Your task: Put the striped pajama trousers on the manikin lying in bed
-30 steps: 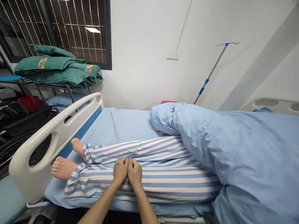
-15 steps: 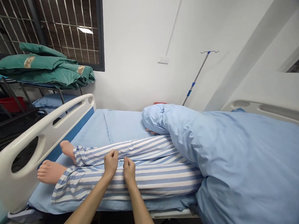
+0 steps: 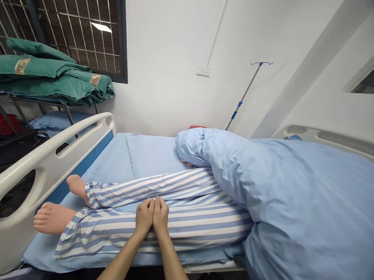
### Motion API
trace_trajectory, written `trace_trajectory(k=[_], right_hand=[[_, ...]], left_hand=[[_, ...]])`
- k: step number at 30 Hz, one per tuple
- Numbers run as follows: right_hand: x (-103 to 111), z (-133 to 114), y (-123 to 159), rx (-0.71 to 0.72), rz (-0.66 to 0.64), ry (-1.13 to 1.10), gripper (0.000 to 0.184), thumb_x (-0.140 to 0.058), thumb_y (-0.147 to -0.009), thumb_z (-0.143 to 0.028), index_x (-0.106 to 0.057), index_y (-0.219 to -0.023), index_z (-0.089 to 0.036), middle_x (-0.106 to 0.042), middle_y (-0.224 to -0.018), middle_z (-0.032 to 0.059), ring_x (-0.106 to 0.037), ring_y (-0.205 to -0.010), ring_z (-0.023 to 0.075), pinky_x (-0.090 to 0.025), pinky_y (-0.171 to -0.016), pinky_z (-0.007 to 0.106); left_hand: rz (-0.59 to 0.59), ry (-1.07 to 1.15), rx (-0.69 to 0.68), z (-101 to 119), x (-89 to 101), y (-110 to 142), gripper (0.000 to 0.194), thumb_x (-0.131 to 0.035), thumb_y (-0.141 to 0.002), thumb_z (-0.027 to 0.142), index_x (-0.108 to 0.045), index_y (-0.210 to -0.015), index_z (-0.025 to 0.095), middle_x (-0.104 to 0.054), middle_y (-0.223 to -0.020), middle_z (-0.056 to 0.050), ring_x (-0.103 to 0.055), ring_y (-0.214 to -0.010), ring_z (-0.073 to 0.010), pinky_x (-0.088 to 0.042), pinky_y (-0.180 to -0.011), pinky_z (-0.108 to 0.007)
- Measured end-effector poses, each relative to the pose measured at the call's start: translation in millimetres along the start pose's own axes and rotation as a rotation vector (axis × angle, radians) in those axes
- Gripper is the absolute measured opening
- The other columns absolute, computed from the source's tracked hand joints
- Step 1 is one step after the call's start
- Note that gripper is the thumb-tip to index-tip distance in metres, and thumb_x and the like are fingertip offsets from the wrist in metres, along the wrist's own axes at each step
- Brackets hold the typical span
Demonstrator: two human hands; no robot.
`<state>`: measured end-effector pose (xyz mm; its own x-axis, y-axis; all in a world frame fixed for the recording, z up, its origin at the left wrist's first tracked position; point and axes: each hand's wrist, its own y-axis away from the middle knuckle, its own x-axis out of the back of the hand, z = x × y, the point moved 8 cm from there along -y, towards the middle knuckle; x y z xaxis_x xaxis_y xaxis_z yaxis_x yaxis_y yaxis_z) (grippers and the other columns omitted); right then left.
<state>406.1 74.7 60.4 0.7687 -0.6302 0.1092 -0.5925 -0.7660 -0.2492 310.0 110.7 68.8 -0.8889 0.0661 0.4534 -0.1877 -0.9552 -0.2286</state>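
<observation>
A figure lies on a hospital bed in blue-and-white striped trousers [image 3: 202, 223], bare feet [image 3: 51, 218] toward the white footboard [image 3: 24, 178]. A light blue quilt [image 3: 296, 190] covers the upper body. My left hand [image 3: 144, 219] and my right hand [image 3: 161, 216] lie side by side, touching each other, palms down on the nearer striped lower leg. Their fingers are stretched out together over the cloth and hold nothing.
A light blue sheet [image 3: 149, 155] covers the mattress. An IV pole [image 3: 245, 93] leans at the far wall. Folded green quilts [image 3: 53, 76] sit on a rack at the left, with a red basin [image 3: 1, 123] below. A white headboard [image 3: 329, 138] is at the right.
Half a second ago my hands were apart and bunched on the leg. Now they are back together, lying flat. The view has shifted slightly to the right.
</observation>
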Motion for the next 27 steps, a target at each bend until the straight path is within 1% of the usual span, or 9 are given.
trace_trajectory(k=[3,6,9,11,14,17,19,23,27], right_hand=[[-3.1,1.4,-3.4,-0.032,-0.029,-0.006,0.035,-0.039,-0.083,-0.041,-0.038,-0.055,-0.02,-0.042,-0.052,-0.0032,-0.038,-0.053,0.0116,-0.03,-0.052,0.024],[-2.3,-8.0,-11.0,-0.054,-0.075,0.061,0.037,-0.039,-0.083,-0.043,-0.035,-0.053,-0.02,-0.04,-0.05,-0.0034,-0.036,-0.052,0.0115,-0.028,-0.05,0.024],[6.7,-27.9,-17.8,0.015,-0.097,0.142,0.038,-0.041,-0.083,-0.042,-0.034,-0.053,-0.02,-0.037,-0.049,-0.0046,-0.034,-0.051,0.0105,-0.025,-0.049,0.023],[13.8,-33.9,-19.1,0.062,-0.104,0.153,0.038,-0.04,-0.084,-0.042,-0.035,-0.054,-0.02,-0.036,-0.05,-0.0052,-0.034,-0.05,0.0098,-0.024,-0.049,0.022],[18.9,-24.1,-14.5,0.091,-0.116,0.255,0.038,-0.037,-0.086,-0.04,-0.039,-0.054,-0.02,-0.039,-0.049,-0.0043,-0.035,-0.048,0.0103,-0.023,-0.049,0.023],[19.3,-9.2,-7.6,0.103,-0.089,0.458,0.036,-0.035,-0.088,-0.036,-0.047,-0.058,-0.02,-0.048,-0.05,-0.001,-0.04,-0.049,0.0124,-0.019,-0.051,0.026],[18.6,-4.5,-5.4,0.104,-0.074,0.522,0.036,-0.034,-0.089,-0.034,-0.049,-0.059,-0.02,-0.052,-0.052,0.0007,-0.042,-0.05,0.0133,-0.019,-0.051,0.027],[17.7,-5.5,-6.2,0.113,-0.088,0.465,0.038,-0.033,-0.09,-0.036,-0.048,-0.059,-0.02,-0.052,-0.051,0.0001,-0.042,-0.049,0.0129,-0.021,-0.052,0.026],[20.9,-3.4,-8.3,0.094,-0.072,0.339,0.039,-0.034,-0.089,-0.038,-0.046,-0.057,-0.02,-0.05,-0.052,-0.0008,-0.041,-0.05,0.0123,-0.024,-0.051,0.024]], left_hand=[[0.012,-0.004,0.018,0.1,1.1,-1.0,0.035,-0.034,-0.083,0.037,-0.037,-0.053,0.019,-0.043,-0.049,0.003,-0.038,-0.052,-0.0098,-0.025,-0.055,-0.024],[0.006,-0.004,0.031,-0.8,-0.6,-1.2,0.034,-0.033,-0.083,0.036,-0.039,-0.054,0.019,-0.045,-0.05,0.002,-0.039,-0.053,-0.01,-0.025,-0.056,-0.024],[-0.015,-0.035,0.014,0.9,-3.4,-0.3,0.034,-0.033,-0.082,0.034,-0.036,-0.052,0.019,-0.043,-0.05,0.002,-0.036,-0.052,-0.0098,-0.023,-0.055,-0.024],[-0.029,-0.078,-0.001,2.8,-5.3,1.1,0.033,-0.034,-0.081,0.033,-0.034,-0.051,0.019,-0.039,-0.048,0.003,-0.033,-0.051,-0.0094,-0.021,-0.055,-0.025],[-0.041,-0.109,-0.001,4.0,-7.2,2.9,0.032,-0.035,-0.081,0.032,-0.034,-0.052,0.019,-0.038,-0.048,0.004,-0.032,-0.051,-0.0093,-0.021,-0.055,-0.025],[-0.025,-0.094,0.013,3.2,-6.4,3.2,0.033,-0.035,-0.082,0.034,-0.034,-0.052,0.019,-0.039,-0.049,0.004,-0.034,-0.052,-0.0092,-0.022,-0.056,-0.024],[-0.019,-0.095,0.015,2.2,-6.1,3.3,0.034,-0.035,-0.082,0.034,-0.034,-0.052,0.019,-0.038,-0.049,0.004,-0.033,-0.052,-0.0093,-0.022,-0.056,-0.024],[-0.039,-0.082,0.002,1.8,-8.5,2.4,0.033,-0.036,-0.081,0.035,-0.035,-0.052,0.019,-0.039,-0.049,0.004,-0.034,-0.053,-0.0097,-0.022,-0.056,-0.024],[-0.073,0.077,0.096,6.1,-13.0,-7.4,0.032,-0.038,-0.078,0.035,-0.037,-0.05,0.019,-0.04,-0.049,0.004,-0.037,-0.052,-0.0101,-0.025,-0.054,-0.024]])
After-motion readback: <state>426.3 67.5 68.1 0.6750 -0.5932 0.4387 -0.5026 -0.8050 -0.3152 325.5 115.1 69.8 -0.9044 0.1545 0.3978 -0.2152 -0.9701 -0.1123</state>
